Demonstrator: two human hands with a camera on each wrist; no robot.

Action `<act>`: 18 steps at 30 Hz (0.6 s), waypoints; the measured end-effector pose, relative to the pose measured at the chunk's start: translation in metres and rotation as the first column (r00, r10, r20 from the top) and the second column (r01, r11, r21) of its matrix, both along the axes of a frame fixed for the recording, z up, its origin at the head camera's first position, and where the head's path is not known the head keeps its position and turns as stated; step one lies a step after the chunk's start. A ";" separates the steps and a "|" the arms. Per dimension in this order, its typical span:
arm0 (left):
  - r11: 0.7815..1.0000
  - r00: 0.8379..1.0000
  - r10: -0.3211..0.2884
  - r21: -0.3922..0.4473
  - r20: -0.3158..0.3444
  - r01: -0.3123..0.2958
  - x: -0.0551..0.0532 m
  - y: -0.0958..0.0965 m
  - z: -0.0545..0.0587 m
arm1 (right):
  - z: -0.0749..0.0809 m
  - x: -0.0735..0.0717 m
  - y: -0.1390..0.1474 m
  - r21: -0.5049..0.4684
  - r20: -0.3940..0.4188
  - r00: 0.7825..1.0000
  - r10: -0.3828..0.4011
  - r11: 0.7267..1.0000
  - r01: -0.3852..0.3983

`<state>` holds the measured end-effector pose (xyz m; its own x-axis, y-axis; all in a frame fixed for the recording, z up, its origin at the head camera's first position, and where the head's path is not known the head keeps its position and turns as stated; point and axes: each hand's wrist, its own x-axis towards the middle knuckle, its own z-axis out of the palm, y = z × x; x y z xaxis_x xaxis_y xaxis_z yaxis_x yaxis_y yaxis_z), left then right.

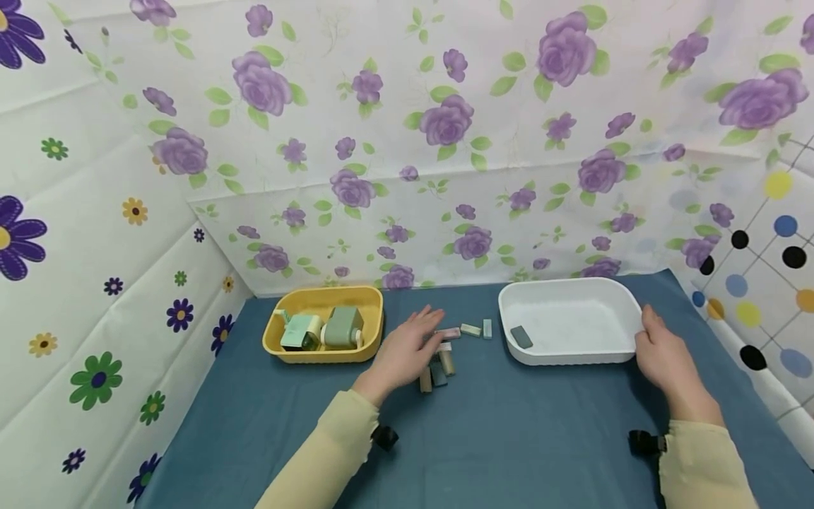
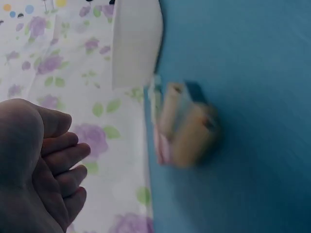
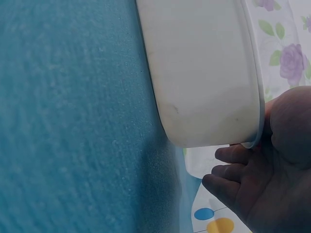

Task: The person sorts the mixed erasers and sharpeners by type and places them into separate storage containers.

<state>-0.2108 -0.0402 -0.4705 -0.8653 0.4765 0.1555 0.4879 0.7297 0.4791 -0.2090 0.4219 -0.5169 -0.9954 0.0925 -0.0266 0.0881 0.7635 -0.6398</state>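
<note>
My left hand (image 1: 405, 353), fingers extended, hovers beside a loose group of small rectangular blocks and holds nothing. Close to it lie a tan block (image 1: 425, 382), a dark teal block (image 1: 438, 373), a beige block (image 1: 448, 360) and a pink block (image 1: 451, 333); part of the group is hidden by the hand. Farther right are a cream block (image 1: 470, 330) and a pale blue block (image 1: 487, 329). With thumb over the rim and fingers outside, my right hand (image 1: 674, 364) grips the right end of a white tray (image 3: 209, 73). A dark grey block (image 1: 521, 336) lies inside it, at the left.
At the back left stands a yellow tray (image 1: 331, 358) with a mint-green container (image 1: 302, 331) and a grey-green container (image 1: 343, 327) in it. A blue cloth (image 1: 496, 438) covers the table. Flower-printed sheets (image 1: 407, 233) rise behind and at the sides.
</note>
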 end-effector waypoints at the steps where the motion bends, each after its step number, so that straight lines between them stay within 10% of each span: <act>1: 1.000 1.000 0.016 0.009 0.020 -0.016 0.003 -0.007 -0.003 | -0.001 0.001 0.000 0.001 -0.003 1.000 0.002 1.000 -0.002; 18: 0.985 0.974 0.023 -0.173 0.226 0.017 0.029 -0.032 -0.028 | 0.002 0.000 -0.003 0.012 -0.013 1.000 0.005 1.000 -0.005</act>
